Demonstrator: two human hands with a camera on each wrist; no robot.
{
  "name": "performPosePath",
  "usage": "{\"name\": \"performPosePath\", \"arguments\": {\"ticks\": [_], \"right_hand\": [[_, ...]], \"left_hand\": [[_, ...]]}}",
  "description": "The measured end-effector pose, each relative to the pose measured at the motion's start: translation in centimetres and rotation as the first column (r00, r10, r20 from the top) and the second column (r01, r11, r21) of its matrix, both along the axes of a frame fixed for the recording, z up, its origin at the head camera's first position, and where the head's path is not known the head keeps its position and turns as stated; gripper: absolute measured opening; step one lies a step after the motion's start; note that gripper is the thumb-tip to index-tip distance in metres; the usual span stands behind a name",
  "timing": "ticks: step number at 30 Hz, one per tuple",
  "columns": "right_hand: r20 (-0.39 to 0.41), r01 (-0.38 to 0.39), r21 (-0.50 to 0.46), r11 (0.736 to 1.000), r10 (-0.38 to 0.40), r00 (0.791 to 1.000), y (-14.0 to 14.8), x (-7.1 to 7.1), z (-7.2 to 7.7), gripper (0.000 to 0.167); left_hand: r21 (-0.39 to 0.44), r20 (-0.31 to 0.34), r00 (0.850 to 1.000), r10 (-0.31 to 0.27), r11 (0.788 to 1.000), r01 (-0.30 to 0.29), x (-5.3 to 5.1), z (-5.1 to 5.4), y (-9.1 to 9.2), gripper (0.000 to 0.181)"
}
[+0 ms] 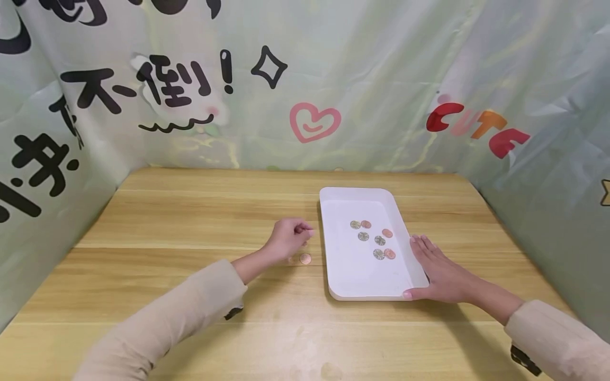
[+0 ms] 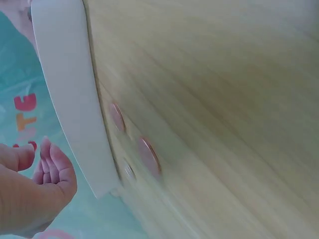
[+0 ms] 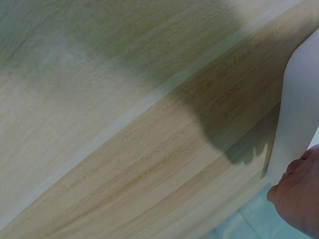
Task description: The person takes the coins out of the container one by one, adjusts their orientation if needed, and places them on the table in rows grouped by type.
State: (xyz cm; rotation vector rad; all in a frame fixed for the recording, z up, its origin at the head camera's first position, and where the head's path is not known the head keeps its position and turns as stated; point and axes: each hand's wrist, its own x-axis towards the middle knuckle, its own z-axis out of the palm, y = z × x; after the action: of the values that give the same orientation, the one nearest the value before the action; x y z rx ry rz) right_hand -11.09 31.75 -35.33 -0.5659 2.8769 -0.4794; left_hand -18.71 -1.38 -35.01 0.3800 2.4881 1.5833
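Note:
My left hand (image 1: 288,236) hovers over the table just left of a white tray (image 1: 340,283), its fingers loosely bent. In the left wrist view a gap shows between the thumb and fingers (image 2: 46,167), and I see nothing held there. Beneath it lie a copper-coloured coin (image 1: 305,259) and others partly hidden; the left wrist view shows another copper coin (image 2: 117,117) and a smaller silvery one (image 2: 129,170). My right hand (image 1: 443,278) rests against the tray's right side, fingers straight, thumb at the near corner. Inside the tray lie several copper coins (image 1: 387,233) and brassy coins (image 1: 363,236).
The wooden table (image 1: 190,206) extends around the tray on all sides. A printed cloth (image 1: 371,69) with lettering and a pink heart (image 1: 315,123) hangs along the back and both sides.

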Motion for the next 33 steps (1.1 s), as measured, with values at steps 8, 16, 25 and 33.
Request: {"name": "performPosePath", "arguments": {"ticks": [8, 16, 25, 33], "right_hand": [[0.006, 0.007, 0.008, 1.0, -0.007, 1.0, -0.1, 0.0, 0.1, 0.115], [0.0, 0.007, 0.01, 1.0, -0.007, 1.0, -0.1, 0.1, 0.0, 0.115], [-0.006, 0.002, 0.015, 1.0, -0.002, 1.0, -0.1, 0.1, -0.1, 0.115], [-0.006, 0.007, 0.029, 1.0, -0.007, 1.0, -0.1, 0.0, 0.0, 0.114]], "left_hand": [[0.009, -0.107, 0.992, -0.065, 0.998, 0.067, 0.4, 0.4, 3.5, 0.013], [0.035, -0.114, 0.992, -0.053, 0.998, 0.057, 0.5, -0.6, 7.6, 0.013], [0.049, -0.142, 0.99, -0.015, 0.999, 0.022, 0.4, -1.9, 11.4, 0.013], [-0.053, -0.084, 0.996, 0.04, 0.998, -0.045, 0.0, -2.2, 13.5, 0.014]]}}
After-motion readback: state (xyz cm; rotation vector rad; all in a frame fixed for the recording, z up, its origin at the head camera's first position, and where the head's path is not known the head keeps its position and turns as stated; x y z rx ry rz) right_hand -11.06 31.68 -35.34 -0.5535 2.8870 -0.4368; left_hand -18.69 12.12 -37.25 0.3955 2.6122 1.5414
